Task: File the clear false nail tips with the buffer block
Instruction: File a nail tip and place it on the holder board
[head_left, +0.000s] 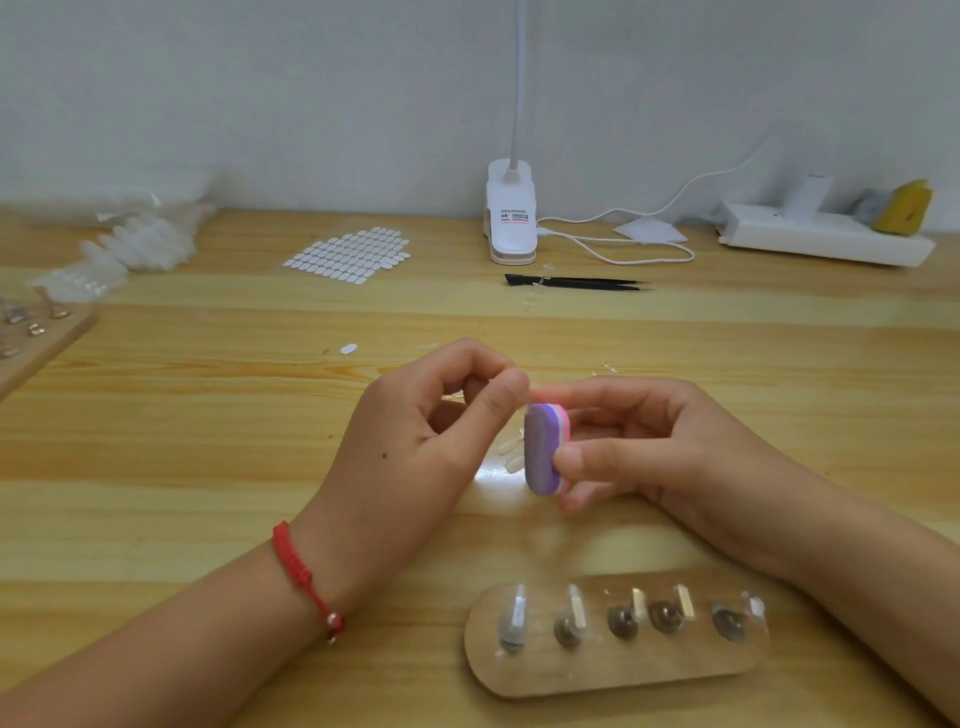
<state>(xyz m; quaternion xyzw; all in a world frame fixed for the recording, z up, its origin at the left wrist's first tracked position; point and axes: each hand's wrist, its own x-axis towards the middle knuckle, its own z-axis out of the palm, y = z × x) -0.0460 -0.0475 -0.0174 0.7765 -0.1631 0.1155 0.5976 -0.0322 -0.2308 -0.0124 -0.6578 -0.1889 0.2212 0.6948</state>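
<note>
My right hand (639, 447) grips a small oval buffer block (543, 449), purple on the face towards me with pink and white layers behind, held upright above the table's middle. My left hand (415, 441) pinches a clear false nail tip (521, 410) between thumb and forefinger, its edge touching the block's upper left side; most of the tip is hidden by my fingers. Two or three more clear nail tips (511, 457) lie on the wood just left of the block.
A wooden nail stand (618, 670) with several metal pegs lies near the front edge. Black tweezers (576, 281), a sheet of adhesive tabs (350, 254), a clip lamp (511, 218) with cable, a power strip (826, 239), bagged tips (135, 244) and another stand (36, 332) sit further back.
</note>
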